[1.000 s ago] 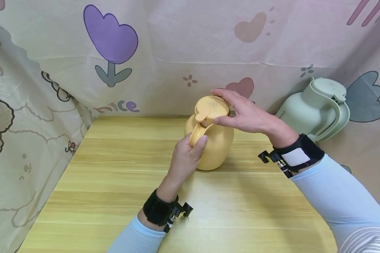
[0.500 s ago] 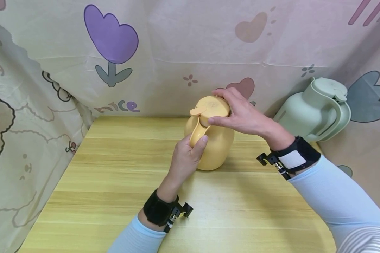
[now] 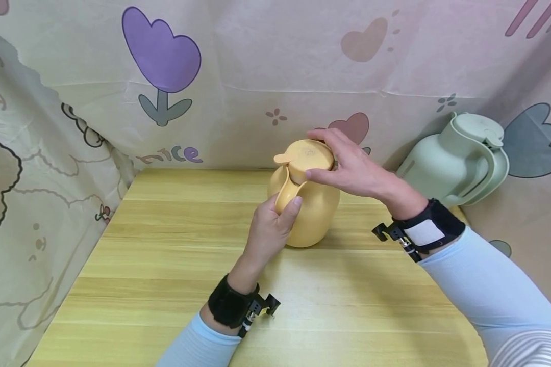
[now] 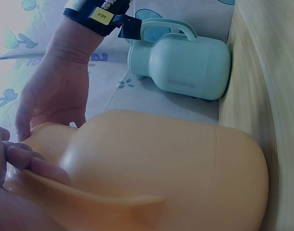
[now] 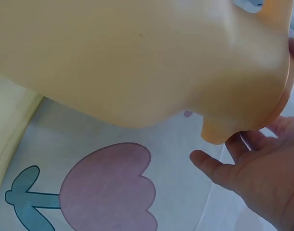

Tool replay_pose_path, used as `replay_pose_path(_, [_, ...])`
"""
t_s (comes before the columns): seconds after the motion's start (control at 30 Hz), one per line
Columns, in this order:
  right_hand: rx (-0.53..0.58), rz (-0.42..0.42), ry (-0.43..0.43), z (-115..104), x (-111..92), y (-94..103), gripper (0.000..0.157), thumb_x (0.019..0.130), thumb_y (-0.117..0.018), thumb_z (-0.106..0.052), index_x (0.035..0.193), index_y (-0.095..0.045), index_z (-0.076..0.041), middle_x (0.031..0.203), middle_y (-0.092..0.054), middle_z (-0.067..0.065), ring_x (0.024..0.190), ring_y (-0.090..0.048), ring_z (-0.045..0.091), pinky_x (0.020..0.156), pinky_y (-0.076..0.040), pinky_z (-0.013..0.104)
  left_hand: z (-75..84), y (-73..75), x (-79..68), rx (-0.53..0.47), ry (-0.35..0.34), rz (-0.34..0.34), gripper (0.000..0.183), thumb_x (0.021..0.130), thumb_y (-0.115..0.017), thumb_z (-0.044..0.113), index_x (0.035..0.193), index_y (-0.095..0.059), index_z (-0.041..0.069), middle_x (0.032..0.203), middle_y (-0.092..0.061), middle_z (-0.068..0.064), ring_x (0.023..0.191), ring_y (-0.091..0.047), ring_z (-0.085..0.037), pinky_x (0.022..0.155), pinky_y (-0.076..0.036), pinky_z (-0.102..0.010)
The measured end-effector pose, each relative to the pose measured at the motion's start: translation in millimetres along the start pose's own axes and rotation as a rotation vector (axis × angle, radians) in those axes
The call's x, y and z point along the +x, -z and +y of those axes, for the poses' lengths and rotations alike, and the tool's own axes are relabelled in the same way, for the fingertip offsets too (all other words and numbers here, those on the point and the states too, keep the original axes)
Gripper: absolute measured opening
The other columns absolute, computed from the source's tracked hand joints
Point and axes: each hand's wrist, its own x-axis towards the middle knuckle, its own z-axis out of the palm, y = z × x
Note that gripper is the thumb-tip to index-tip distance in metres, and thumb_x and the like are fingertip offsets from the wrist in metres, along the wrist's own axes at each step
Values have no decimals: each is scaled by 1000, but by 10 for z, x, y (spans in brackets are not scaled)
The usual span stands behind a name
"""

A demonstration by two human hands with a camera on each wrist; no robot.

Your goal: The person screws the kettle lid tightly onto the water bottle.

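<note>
A yellow vacuum jug (image 3: 316,214) stands upright on the wooden table. My left hand (image 3: 268,228) grips its handle (image 3: 285,192), thumb on the near side; in the left wrist view the fingers curl round that handle. On top sits the jug's round lid (image 3: 311,152), whose flat tab (image 3: 281,159) points left, beside the handle's upper end. My right hand (image 3: 359,165) holds the lid's edge, with the thumb on the near side and fingers on the far side. The right wrist view shows the right fingers (image 5: 238,144) by the lid and spout, partly hidden.
A pale green jug (image 3: 450,158) stands at the table's back right corner, close to the patterned cloth (image 3: 257,51) hung behind. The table (image 3: 165,255) extends to the left and in front of the yellow jug.
The lid has turned clockwise as seen from above: its tab swung from over the handle to the left. My right hand shifted slightly left with it; the left hand kept its place.
</note>
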Motion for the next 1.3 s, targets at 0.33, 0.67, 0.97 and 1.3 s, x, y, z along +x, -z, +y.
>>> replay_pose_path(0.33, [-26,27,-10,19,-4,-35,77,78,-75,-52,138,-43,-16,123,-44,4,109,-39,19,91,-39,43,-257,-36,31,23,-12,-10,37,96,-57,42,79,-58,9,61,-45,-5,56,-45,-18,49,-37,-30])
replay_pose_path(0.67, [86,-32,-14,33,-47,40,68,87,-68,-40,144,-37,-21,138,-45,1,120,-43,19,100,-36,50,-180,-47,31,5,25,-12,26,96,-59,26,86,-62,3,65,-50,-6,63,-50,-20,55,-41,-31])
replay_pose_path(0.97, [61,43,-45,40,-22,-35,71,82,-73,-48,139,-44,-17,127,-47,2,110,-42,17,95,-37,44,-213,-47,38,18,4,-5,29,96,-59,31,84,-62,6,64,-49,-5,62,-49,-18,53,-40,-30])
replay_pose_path(1.3, [-11,41,-7,46,5,-59,76,79,-74,-51,138,-43,-14,129,-45,5,113,-40,19,96,-37,45,-254,-30,35,33,-19,-4,37,96,-57,42,82,-60,8,62,-47,-5,58,-47,-18,51,-39,-31])
